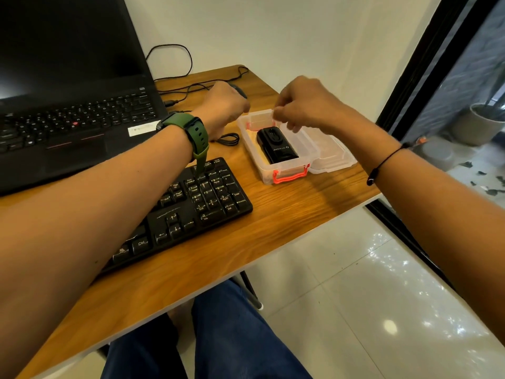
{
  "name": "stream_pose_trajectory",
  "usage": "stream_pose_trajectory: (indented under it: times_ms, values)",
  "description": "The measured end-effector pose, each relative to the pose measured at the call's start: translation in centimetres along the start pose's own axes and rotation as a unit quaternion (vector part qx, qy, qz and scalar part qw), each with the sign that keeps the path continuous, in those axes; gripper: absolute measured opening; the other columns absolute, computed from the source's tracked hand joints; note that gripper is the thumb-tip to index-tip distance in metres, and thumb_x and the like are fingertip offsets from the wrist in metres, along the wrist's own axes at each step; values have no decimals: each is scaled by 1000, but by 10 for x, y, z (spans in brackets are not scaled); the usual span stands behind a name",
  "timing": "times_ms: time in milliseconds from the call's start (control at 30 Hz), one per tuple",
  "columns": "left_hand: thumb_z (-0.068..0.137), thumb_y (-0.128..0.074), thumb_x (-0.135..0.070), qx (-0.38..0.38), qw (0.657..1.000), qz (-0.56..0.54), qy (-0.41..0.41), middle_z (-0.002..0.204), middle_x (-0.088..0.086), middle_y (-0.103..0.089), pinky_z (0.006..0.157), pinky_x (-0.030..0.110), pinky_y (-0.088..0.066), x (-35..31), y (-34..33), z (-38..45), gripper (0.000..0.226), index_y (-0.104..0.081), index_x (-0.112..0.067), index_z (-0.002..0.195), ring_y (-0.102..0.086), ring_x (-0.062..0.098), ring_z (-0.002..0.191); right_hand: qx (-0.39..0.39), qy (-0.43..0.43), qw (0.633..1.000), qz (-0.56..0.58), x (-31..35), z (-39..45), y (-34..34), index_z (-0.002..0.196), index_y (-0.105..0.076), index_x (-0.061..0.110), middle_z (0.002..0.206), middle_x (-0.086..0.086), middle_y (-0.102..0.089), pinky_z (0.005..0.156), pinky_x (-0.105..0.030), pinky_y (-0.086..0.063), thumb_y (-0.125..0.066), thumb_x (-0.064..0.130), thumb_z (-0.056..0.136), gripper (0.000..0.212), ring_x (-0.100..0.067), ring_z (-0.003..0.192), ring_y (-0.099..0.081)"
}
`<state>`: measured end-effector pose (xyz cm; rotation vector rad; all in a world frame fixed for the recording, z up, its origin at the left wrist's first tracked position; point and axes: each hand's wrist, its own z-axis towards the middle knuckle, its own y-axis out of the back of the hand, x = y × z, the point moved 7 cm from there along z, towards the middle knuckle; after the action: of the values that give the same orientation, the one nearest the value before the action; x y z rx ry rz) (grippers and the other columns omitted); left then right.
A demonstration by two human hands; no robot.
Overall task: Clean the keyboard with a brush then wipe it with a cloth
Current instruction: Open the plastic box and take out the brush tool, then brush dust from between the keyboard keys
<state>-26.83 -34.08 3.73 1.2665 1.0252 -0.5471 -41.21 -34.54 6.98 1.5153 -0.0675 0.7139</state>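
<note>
Desk (pixel 287 220): wood-grain top with a pale edge, set into a corner against a white wall (pixel 273 31); glossy white tiled floor (pixel 369 296) below, a dark-framed glass door (pixel 451 77) to the right.

Keyboard (pixel 207 203): black, lay at the near side of the desk, partly covered by the left forearm; numeric pad end visible.

Laptop (pixel 68 99): black, open, screen dark, stood behind the keyboard at the left.

Container (pixel 276 149): clear plastic box with orange latches, to the right of the keyboard and apart from it, open; its lid (pixel 330 154) lay just beside it on the right. Inside it sat a black case (pixel 277 146) (contents not discernible).

Cables (pixel 191 83): black, looped across the far desk; a small coil (pixel 228 138) lay between laptop and container.

Left hand (pixel 222 108): wore a green watch (pixel 191 129) at the wrist, held at the container's far left corner, fingers curled; whether it grasped anything cannot be told.

Right hand (pixel 303 105): fingertips pinched together over the container's far rim, slightly blurred; what they pinched, if anything, cannot be told. A thin black bracelet (pixel 382 165) circled the wrist.

Legs in blue trousers (pixel 218 337) showed under the desk edge.
</note>
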Motion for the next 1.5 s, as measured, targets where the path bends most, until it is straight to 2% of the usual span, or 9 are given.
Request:
stream_pose_trajectory:
  times_ms: [233, 500, 633, 800, 900, 1000, 1167, 1367, 1500]
  values:
    - [80, -55, 1, 30, 999, -41, -19, 87, 8, -45, 69, 30, -37, -9, -5, -12, 18, -52, -15, 87, -41, 16, 79, 64, 26, 981, -180, 10, -6, -42, 113, -58, 7, 102, -9, -59, 72, -27, -43, -62, 40, 85, 43, -18, 83, -50]
    - [90, -41, 0, 89, 984, -142, 65, 66, 1, -39, 50, 17, -29, 2, -20, -22, 25, -43, -18, 72, -37, 10, 57, 49, 5, 975, -216, 3, -5, -59, 114, -60, 13, 111, -10, -58, 83, -34, -53, -69, 36, 77, 45, -21, 87, -50]
    - [90, -43, -2, 89, 977, -176, 80, 70, 1, -45, 52, 15, -36, 7, -20, -25, 16, -49, -15, 81, -43, 9, 63, 34, -6, 979, -199, -1, -5, -60, 110, -59, 15, 104, -7, -57, 73, -31, -52, -72, 34, 74, 43, -19, 82, -49]
    - [86, -51, 0, 47, 987, -149, 27, 83, 8, -59, 75, 21, -52, 0, -9, -29, 12, -59, -4, 93, -59, 15, 77, 2, -24, 992, -126, 0, -8, -45, 110, -58, 11, 95, -7, -58, 65, -28, -46, -67, 34, 80, 39, -19, 78, -53]
    - [87, -51, 1, 25, 982, -189, 9, 74, 4, -52, 71, 24, -47, -5, 1, -36, 15, -54, -9, 77, -51, 13, 68, -60, -24, 995, -82, 8, -13, -25, 113, -56, 7, 108, -13, -56, 68, -30, -51, -65, 39, 81, 46, -27, 80, -61]
    - [89, -52, -2, 0, 960, -277, 28, 77, 6, -53, 75, 25, -49, -4, 14, -48, 13, -55, -9, 79, -52, 16, 72, -122, -24, 990, -64, 21, -18, -5, 119, -49, 5, 118, -14, -49, 66, -27, -41, -68, 37, 79, 54, -27, 96, -57]
    - [93, -49, -7, 18, 918, -395, 21, 91, 9, -64, 70, 24, -57, -4, 46, -77, 19, -58, 0, 109, -63, 17, 82, -152, 37, 987, 37, 64, -37, -2, 125, -39, 5, 121, -12, -49, 69, -26, -34, -71, 33, 74, 66, -26, 106, -52]
    - [94, -47, -7, -60, 942, -328, -45, 90, 5, -67, 63, 22, -55, 15, 113, -128, 23, -59, -1, 112, -65, 12, 78, -65, 102, 961, 248, 127, -71, -34, 126, -36, 13, 114, 0, -57, 77, -34, -55, -75, 27, 73, 67, -18, 98, -61]
    - [93, -46, -3, -101, 952, -278, -78, 95, 7, -68, 77, 29, -57, 36, 153, -168, 27, -59, -2, 117, -66, 15, 88, 55, 104, 882, 457, 162, -96, -66, 119, -39, 25, 110, 0, -56, 65, -34, -59, -65, 11, 82, 47, -17, 93, -63]
